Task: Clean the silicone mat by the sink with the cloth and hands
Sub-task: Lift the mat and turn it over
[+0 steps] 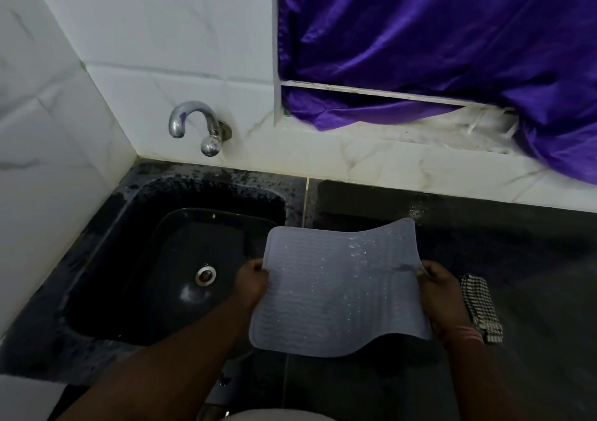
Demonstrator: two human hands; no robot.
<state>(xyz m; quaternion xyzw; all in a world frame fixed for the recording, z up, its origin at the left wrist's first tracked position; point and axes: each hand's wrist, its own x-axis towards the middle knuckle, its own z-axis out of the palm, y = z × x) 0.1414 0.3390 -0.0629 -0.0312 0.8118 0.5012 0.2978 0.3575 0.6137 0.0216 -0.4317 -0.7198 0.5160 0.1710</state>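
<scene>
Item: silicone mat point(339, 291), pale grey-blue, ribbed, flexible; held clear of the dark worktop point(533, 259), straddling the seam between the worktop and the right rim of the black sink point(135, 259). Left hand point(252, 283) pinches the mat's left edge, fingers curled round it; right hand point(442, 294) pinches the right edge likewise, thumb on top. The sheet sags and ripples between the two grips, far corner curling upward, near edge drooping. White specks and droplets are scattered over the ribs, with a dark smear near the right thumb. Accessory: checked cloth point(481, 310), folded, lying on the worktop just beside the right wrist, untouched. Fixture: chrome tap point(193, 126) on the tiled wall above the sink's back rim, no water visibly running. Hazards, by judgement: the mat looks wet and silicone is slippery, so an edge grip by fingertips alone could slide off and drop the sheet into the basin or onto the floor; tilting it before it is over the basin would shed crumbs and water onto the worktop or the person's front; its floppiness means one hand releasing to fetch the cloth leaves the sheet folding on itself; dragging the right wrist sideways could knock the cloth off the worktop edge; residue lodged between ribs may survive a light wipe.
</scene>
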